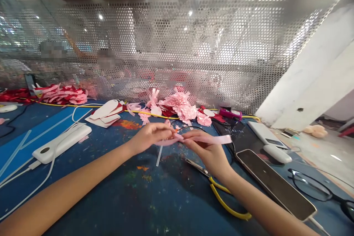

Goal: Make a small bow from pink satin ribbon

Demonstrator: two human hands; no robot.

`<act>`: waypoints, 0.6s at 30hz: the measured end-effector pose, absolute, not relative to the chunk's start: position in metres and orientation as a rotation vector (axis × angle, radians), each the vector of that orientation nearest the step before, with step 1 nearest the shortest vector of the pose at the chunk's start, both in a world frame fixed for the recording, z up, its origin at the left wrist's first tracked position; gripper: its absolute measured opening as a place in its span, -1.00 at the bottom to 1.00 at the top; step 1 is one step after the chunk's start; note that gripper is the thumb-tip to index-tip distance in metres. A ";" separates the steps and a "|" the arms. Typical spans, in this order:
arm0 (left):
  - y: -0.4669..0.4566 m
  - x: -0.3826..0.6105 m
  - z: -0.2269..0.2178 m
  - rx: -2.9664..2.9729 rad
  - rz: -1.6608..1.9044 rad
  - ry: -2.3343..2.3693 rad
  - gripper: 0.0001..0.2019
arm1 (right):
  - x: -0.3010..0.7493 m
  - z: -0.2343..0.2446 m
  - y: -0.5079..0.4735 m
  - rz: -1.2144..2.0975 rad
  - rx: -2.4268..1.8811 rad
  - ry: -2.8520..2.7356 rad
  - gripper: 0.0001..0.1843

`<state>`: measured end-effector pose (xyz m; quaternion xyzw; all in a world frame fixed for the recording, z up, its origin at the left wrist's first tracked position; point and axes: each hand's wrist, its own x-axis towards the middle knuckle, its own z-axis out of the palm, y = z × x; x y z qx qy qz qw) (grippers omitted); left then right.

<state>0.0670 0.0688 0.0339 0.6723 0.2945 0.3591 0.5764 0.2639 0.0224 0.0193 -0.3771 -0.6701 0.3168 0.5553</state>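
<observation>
My left hand (151, 136) and my right hand (206, 151) meet over the blue paint-stained table (155, 195). Both pinch one pale pink strip (212, 139), which runs from the left fingers across the right hand and sticks out to the right. The fingers of both hands are closed on it. Just below the hands lies a thin white stick (159, 155). Yellow-handled scissors (218, 193) rest under my right wrist.
Pink and red cut petals (182, 108) are heaped by a perforated metal screen (193, 44). A white power bank (62, 143) with cables sits at left. A phone (275, 182), glasses (318, 188) and small white devices (272, 142) lie at right. White cut shapes (106, 114) lie behind.
</observation>
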 end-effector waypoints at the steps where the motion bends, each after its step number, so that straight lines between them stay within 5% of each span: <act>1: 0.061 0.070 0.037 1.593 0.771 0.656 -0.78 | 0.264 0.025 0.018 0.649 -0.871 -1.625 -0.93; 10: 0.029 0.074 0.053 1.871 0.878 0.621 -0.85 | 0.268 0.058 -0.015 0.029 -0.471 -2.182 -0.63; 18: 0.025 0.070 0.052 2.196 1.375 0.681 -0.94 | 0.264 0.057 -0.011 0.174 -0.811 -1.971 -0.73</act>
